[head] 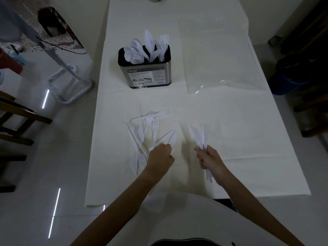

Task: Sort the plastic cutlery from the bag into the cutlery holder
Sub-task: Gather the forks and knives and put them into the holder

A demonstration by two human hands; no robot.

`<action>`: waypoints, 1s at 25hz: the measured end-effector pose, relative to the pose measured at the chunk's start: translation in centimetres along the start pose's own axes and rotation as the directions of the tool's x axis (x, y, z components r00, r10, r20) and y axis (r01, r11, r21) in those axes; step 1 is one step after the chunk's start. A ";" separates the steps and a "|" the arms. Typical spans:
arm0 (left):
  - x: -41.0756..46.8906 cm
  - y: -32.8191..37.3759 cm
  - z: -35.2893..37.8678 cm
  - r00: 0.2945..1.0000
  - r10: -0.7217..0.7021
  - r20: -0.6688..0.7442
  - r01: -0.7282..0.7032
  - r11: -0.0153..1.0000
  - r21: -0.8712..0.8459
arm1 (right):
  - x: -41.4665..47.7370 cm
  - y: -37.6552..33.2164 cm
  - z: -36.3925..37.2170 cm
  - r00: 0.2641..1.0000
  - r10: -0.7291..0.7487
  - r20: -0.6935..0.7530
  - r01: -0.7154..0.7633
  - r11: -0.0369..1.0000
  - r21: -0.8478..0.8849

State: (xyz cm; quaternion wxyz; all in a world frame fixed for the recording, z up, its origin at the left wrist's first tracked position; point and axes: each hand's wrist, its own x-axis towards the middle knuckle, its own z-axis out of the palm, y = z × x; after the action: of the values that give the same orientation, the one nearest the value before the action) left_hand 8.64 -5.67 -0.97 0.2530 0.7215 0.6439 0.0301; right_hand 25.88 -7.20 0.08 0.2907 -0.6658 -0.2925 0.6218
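The left hand [160, 155] pinches a plastic knife [173, 139] at the pile's near right edge, blade pointing away toward the cutlery holder [147, 73]. The right hand [208, 158] grips a knife bundle [201, 136], just beside it

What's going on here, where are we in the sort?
A person is sorting white plastic cutlery on a white-covered table. The right hand holds a bunch of knives. The left hand is reaching into the loose pile of forks and knives, at a knife. The metal cutlery holder already has spoons, knives and forks standing in it. The clear plastic bag lies flat beside it.
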 end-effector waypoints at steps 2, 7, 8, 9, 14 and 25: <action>0.3 0.6 -1.0 1.000 -0.016 0.001 0.016 0.998 -0.061 | 0.1 -0.2 -0.1 1.000 0.005 -0.009 -0.004 1.000 0.017; 1.9 2.7 -5.0 0.992 0.041 -0.122 -0.079 0.941 -0.329 | 0.2 -1.2 -0.1 0.997 0.038 -0.062 -0.031 0.993 0.111; 2.2 3.2 -5.8 0.985 0.052 -0.162 -0.114 0.909 -0.401 | 0.1 -1.5 -0.1 0.997 0.045 -0.059 -0.036 0.988 0.149; 2.4 3.6 -6.4 0.978 0.064 -0.200 -0.151 0.874 -0.462 | 0.0 -1.8 0.0 0.997 0.056 -0.051 -0.046 0.981 0.189; 2.0 3.8 -7.1 0.824 0.184 -0.536 -0.436 0.810 -0.393 | -0.5 -3.2 0.4 0.992 0.123 0.037 -0.128 0.926 0.355; 1.0 0.9 -3.3 0.462 0.788 -0.407 -0.676 0.610 0.413 | 1.9 -5.9 1.4 0.989 0.104 0.107 -0.143 0.866 0.479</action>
State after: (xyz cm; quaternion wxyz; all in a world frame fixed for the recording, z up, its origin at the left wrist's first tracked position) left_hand 8.46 -3.65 1.96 -0.0537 0.9063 0.3118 0.2803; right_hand 24.41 -1.85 3.24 0.3965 -0.5644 -0.0951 0.7178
